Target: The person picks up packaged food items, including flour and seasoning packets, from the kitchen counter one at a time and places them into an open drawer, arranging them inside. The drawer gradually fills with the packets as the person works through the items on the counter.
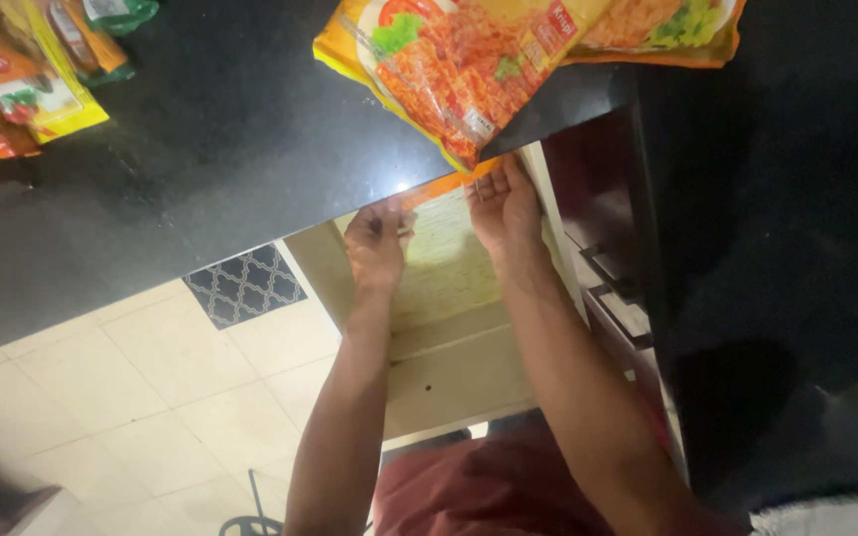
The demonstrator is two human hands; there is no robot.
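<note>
Left hand (376, 241): fingers curled, pinching the orange packet (441, 186) at its left end, just under the black counter (211, 139) edge. Right hand (504, 205): fingers closed on the same packet's right end. Large noodle packets (469, 60) lie above both grips.

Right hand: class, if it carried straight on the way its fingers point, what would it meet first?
Probably the orange packet at its fingertips, then the black counter edge; the right hand may already touch the packet, depth is unclear.

head camera, looking steeply down, close
</note>
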